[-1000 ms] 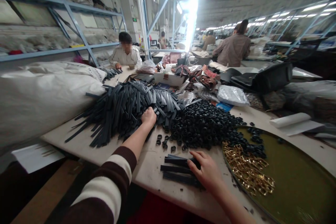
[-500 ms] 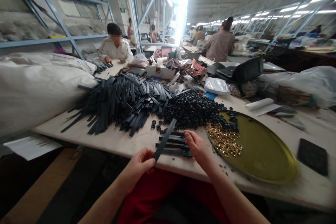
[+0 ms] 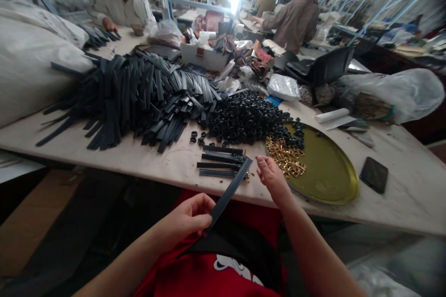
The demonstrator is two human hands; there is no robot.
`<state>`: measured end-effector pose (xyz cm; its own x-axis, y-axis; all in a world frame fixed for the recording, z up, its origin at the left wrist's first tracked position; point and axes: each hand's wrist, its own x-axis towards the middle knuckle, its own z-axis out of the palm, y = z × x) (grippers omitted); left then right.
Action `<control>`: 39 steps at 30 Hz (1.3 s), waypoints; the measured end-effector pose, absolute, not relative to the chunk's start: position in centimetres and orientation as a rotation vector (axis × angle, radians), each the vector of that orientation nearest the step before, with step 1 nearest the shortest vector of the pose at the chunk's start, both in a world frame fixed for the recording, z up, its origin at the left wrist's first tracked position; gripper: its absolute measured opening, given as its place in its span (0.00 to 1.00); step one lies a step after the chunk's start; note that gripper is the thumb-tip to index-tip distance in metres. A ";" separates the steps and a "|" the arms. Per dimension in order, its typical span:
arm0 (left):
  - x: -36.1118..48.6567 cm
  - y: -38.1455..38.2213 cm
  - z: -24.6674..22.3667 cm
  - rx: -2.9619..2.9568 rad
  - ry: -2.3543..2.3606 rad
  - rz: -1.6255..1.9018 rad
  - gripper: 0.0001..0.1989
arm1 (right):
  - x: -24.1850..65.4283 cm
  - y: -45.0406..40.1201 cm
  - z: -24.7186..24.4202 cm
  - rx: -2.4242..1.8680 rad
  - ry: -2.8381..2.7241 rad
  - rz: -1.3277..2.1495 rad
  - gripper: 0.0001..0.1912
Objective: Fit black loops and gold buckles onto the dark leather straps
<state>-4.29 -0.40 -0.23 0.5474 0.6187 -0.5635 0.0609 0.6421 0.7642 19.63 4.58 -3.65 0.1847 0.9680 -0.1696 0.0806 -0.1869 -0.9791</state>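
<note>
One black strap [image 3: 230, 191] slants up and to the right from my left hand [image 3: 195, 213], which pinches its lower end near the table's front edge. My right hand [image 3: 272, 177] is just right of the strap's far end, fingers curled together; whether something small is between them is too small to tell. Several black straps with small gold pieces at their right ends [image 3: 218, 165] lie in a row behind the held strap. Gold buckles [image 3: 286, 158] lie on the left part of a round olive tray [image 3: 327, 167], beside my right hand.
Black straps [image 3: 132, 97] are heaped at the left, with a mound of small black loops [image 3: 244, 118] beside them. A phone [image 3: 374, 175] lies right of the tray. White sacks [image 3: 31, 65] stand far left. A person [image 3: 121, 4] sits across the table; another [image 3: 296, 18] stands behind.
The view has tilted down and shifted right. My right hand has moved off the ends of the laid-out straps. The held strap's far end now lies over their right ends.
</note>
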 end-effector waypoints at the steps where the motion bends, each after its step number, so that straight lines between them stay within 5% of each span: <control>1: -4.3 -0.2 -0.5 0.811 0.943 0.363 0.09 | 19.7 4.6 -3.7 -1.493 -1.026 1.213 0.20; 6: -3.5 1.4 -1.3 0.814 0.887 0.290 0.08 | 18.5 5.4 -3.9 -1.393 -0.963 1.408 0.15; 12: -3.9 3.3 -1.5 0.774 0.828 0.246 0.08 | 20.7 7.5 -4.3 -1.643 -1.171 0.894 0.19; 17: -3.3 4.3 -2.1 0.730 0.792 0.196 0.10 | 20.3 7.8 -4.3 -1.568 -1.144 1.267 0.17; 21: -0.3 5.9 -1.7 0.731 0.757 0.213 0.10 | 18.5 8.1 -4.3 -1.532 -1.227 1.250 0.13; 30: 2.0 8.3 -1.7 0.606 0.884 0.449 0.09 | 21.8 15.1 -5.5 -2.011 -2.118 0.086 0.11; 39: 1.5 7.6 -1.5 0.557 0.922 0.484 0.10 | 21.7 14.6 -5.4 -2.104 -2.363 -0.159 0.09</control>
